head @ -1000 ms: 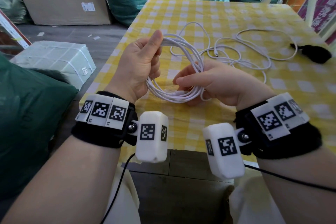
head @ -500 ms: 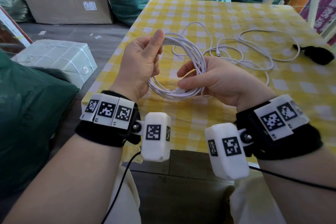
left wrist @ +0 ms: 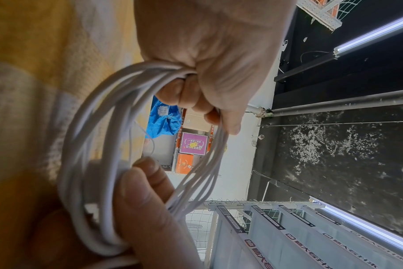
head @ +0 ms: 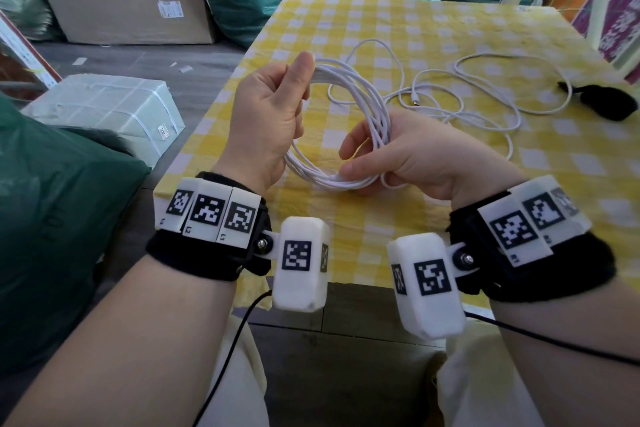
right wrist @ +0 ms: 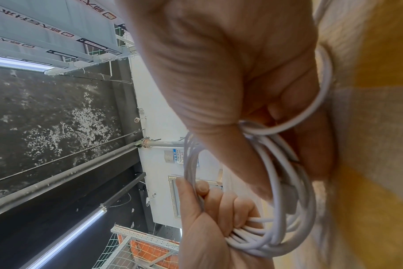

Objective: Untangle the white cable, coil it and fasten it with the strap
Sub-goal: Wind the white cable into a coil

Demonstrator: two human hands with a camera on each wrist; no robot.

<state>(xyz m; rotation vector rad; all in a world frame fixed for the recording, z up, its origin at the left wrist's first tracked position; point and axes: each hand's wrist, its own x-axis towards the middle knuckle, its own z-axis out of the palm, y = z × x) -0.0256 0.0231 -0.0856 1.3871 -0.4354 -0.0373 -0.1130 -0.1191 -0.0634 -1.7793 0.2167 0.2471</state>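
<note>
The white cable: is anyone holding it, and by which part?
Yes. The left hand grips the coiled part of the white cable at its top; the right hand pinches the coil's lower side. The uncoiled rest lies on the table.

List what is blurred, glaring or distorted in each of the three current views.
Head view: sharp and evenly lit; wide-angle bending at the edges; white cable and black strap clear. Left wrist view: turned sideways; left hand and near cable loops soft; ceiling light tube glares. Right wrist view: also sideways; right hand and checked tablecloth blurred; another tube glares.
</note>
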